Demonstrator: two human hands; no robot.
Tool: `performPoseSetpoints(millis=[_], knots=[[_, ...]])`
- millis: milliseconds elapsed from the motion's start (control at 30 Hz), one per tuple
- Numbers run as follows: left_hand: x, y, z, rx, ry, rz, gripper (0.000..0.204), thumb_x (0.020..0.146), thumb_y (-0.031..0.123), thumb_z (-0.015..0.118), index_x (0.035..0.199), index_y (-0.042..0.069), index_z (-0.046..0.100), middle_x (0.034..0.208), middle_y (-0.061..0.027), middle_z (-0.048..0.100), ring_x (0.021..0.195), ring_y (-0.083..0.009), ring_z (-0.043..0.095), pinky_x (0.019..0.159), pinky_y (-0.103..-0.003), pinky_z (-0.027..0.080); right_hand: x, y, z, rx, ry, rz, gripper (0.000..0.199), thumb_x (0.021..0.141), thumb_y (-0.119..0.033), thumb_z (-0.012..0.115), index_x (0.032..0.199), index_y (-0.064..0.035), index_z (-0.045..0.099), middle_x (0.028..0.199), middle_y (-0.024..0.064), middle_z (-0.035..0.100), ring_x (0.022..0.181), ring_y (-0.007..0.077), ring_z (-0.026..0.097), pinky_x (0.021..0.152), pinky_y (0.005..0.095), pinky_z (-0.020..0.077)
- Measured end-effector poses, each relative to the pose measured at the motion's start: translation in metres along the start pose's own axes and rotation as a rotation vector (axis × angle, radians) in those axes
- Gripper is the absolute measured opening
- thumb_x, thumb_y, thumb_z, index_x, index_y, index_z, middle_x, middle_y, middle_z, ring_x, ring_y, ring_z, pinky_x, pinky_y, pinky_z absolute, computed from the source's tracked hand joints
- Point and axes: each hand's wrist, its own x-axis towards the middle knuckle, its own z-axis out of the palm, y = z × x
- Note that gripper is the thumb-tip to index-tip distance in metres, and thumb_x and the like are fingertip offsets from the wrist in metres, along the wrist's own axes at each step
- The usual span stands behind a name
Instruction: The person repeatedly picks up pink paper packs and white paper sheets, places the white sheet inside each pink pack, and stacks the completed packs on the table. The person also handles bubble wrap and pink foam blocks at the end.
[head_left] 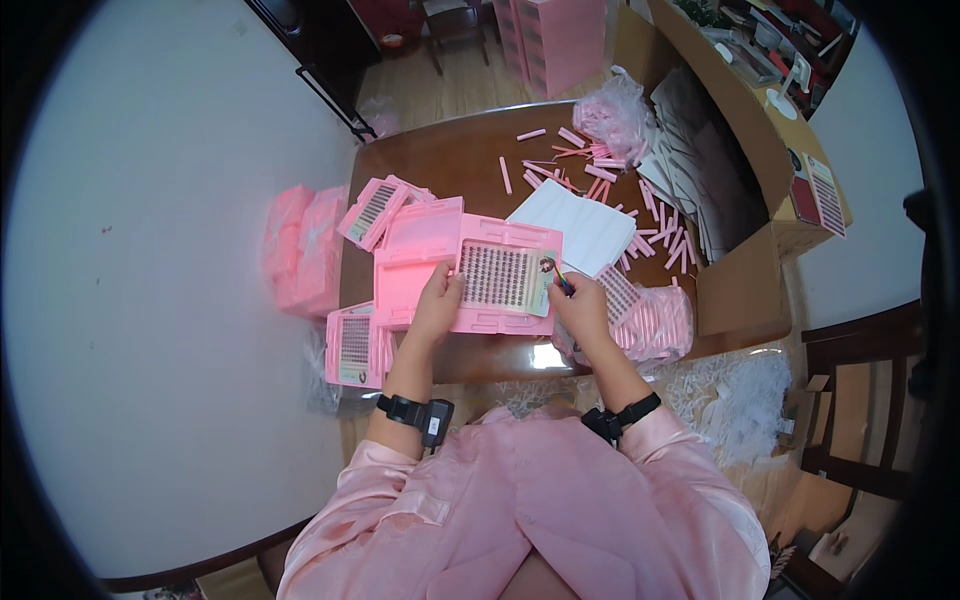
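My left hand [437, 303] grips a pink eyelash case [507, 231] by its left side, thumb on top. A card of lash clusters [495, 275], with rows of dark tufts and a pale green right end, lies within its raised frame. Pink plastic panels [418, 235] lie left of the card, partly behind my left hand. At the case's right edge, my right hand [583, 305] is closed on slim dark tweezers with a rainbow sheen [564, 279]. Their tips are near the card's right end; whether they touch it I cannot tell.
Filled pink cases [354, 345] lie at the table's left. A white padded sheet [575, 226], another lash card [617, 292] and bagged pink cases [655, 322] are at right. Pink tubes [660, 225] are scattered behind them. A large cardboard box [745, 285] borders the right side.
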Motion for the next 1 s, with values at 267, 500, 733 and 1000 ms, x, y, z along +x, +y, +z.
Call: performPoseSetpoints(millis=[267, 500, 733, 1000], knots=[[0.003, 0.016, -0.017, -0.093, 0.035, 0.137, 0.026, 0.102, 0.004, 0.051, 0.128, 0.002, 0.05, 0.088, 0.0012, 0.063, 0.072, -0.0024, 0.053, 0.064, -0.02, 0.042, 0.007, -0.023, 0.015, -0.402, 0.215, -0.017, 0.035, 0.078, -0.031, 0.078, 0.091, -0.0017, 0.064, 0.074, 0.0148, 0.068, 0.07, 0.0331, 0.068, 0.065, 0.0442, 0.052], [0.049, -0.001, -0.064, 0.095, 0.169, -0.065, 0.035, 0.098, 0.002, 0.052, 0.132, -0.003, 0.048, 0.103, -0.0103, 0.067, 0.085, -0.0119, 0.062, 0.072, -0.025, 0.049, 0.022, -0.036, 0.046, -0.208, 0.15, 0.006, 0.052, 0.076, -0.038, 0.081, 0.109, -0.0036, 0.059, 0.082, 0.0117, 0.068, 0.074, 0.0314, 0.068, 0.067, 0.0416, 0.0522], [0.208, -0.028, -0.121, -0.672, 0.279, -0.185, 0.042, 0.095, 0.003, 0.051, 0.136, -0.007, 0.047, 0.119, -0.0157, 0.063, 0.103, -0.0246, 0.066, 0.084, -0.036, 0.056, -0.001, 0.006, 0.023, -0.237, 0.331, 0.139, 0.038, 0.081, -0.036, 0.078, 0.096, -0.0037, 0.064, 0.077, 0.0128, 0.066, 0.072, 0.029, 0.066, 0.067, 0.0405, 0.0517], [0.211, -0.052, -0.024, -0.177, 0.212, -0.076, 0.048, 0.095, 0.02, 0.062, 0.135, -0.003, 0.051, 0.127, -0.0145, 0.059, 0.115, -0.0229, 0.057, 0.098, -0.036, 0.045, -0.058, 0.075, -0.031, -0.394, 0.614, 0.597, 0.04, 0.082, -0.041, 0.072, 0.084, -0.0011, 0.072, 0.072, 0.0172, 0.068, 0.069, 0.0336, 0.067, 0.068, 0.0429, 0.0514]])
